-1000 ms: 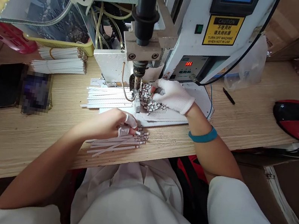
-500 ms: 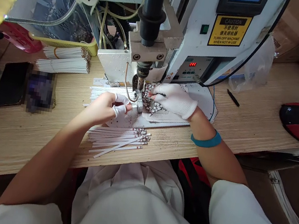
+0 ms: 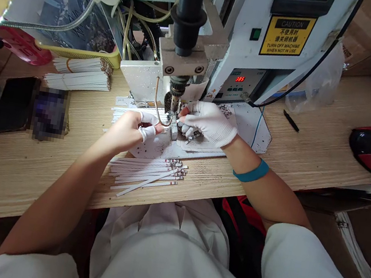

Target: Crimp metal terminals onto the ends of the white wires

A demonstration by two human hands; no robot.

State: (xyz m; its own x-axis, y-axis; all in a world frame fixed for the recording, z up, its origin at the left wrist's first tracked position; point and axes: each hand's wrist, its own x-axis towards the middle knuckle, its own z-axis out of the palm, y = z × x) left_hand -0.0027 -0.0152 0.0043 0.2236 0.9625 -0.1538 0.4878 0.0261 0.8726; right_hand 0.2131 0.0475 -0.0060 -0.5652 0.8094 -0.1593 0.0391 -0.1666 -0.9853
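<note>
White strip (image 3: 166,129) is pinched in L hand (image 3: 130,129), small part (image 3: 179,121) nipped by gloved R hand (image 3: 211,124), so both are brought together under press tip (image 3: 176,103).

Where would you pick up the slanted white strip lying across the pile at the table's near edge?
Probably by its lower-left end, coming from the near edge: the slanted strip lies on top of the pile, and that end juts out past the others onto the table.
</note>
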